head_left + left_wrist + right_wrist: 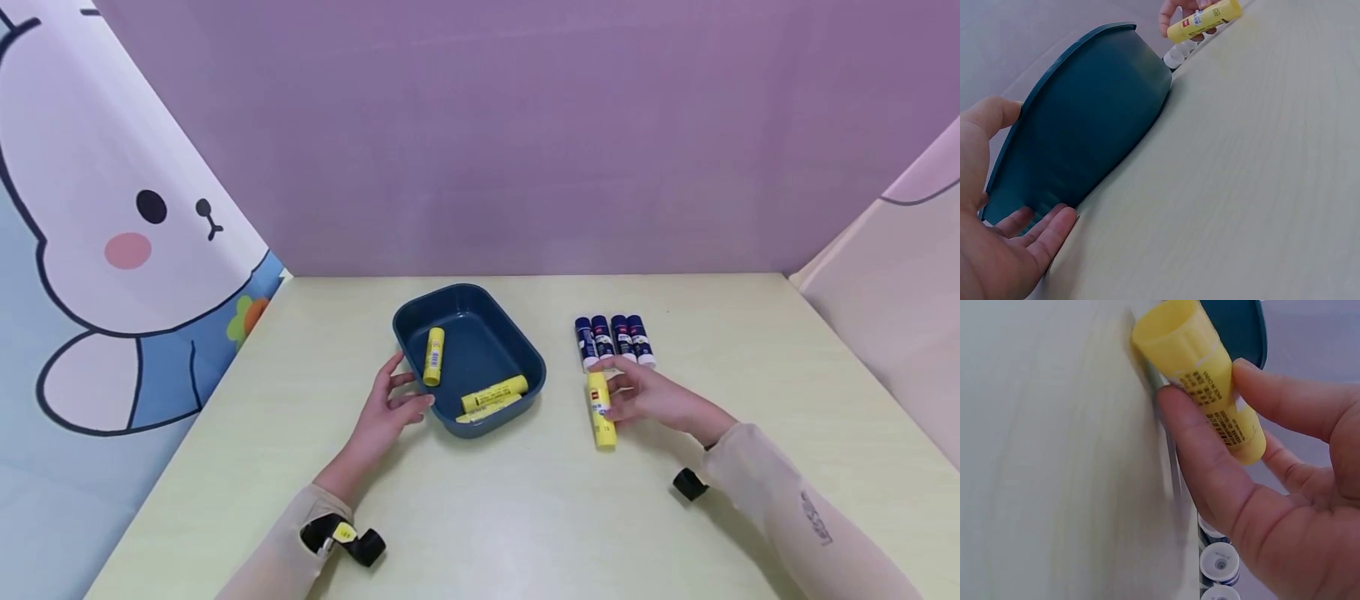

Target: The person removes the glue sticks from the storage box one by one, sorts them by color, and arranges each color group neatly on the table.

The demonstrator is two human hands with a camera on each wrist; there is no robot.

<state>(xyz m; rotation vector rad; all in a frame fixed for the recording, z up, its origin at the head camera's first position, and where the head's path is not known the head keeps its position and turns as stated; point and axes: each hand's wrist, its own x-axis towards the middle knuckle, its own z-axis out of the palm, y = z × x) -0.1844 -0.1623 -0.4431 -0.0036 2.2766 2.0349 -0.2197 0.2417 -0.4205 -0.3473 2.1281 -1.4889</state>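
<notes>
My left hand [386, 408] is at the left side of a dark blue plastic bin [468, 292]. In the left wrist view its thumb touches the bin's rim [1054, 65], and the other fingers lie loosely against the lower outer wall. Inside the bin are one yellow glue stick [433, 357] near the left wall and two more [495, 393] at the near end. Between thumb and fingers, my right hand [648, 396] pinches another yellow glue stick [601, 411], to the right of the bin. In the right wrist view this stick [1200, 378] is tilted.
Several dark blue glue sticks with white ends [615, 340] stand in a row just beyond my right hand. The pale table [487, 517] meets a purple backdrop [525, 167] behind. A cartoon-printed panel [135, 317] rises on the left.
</notes>
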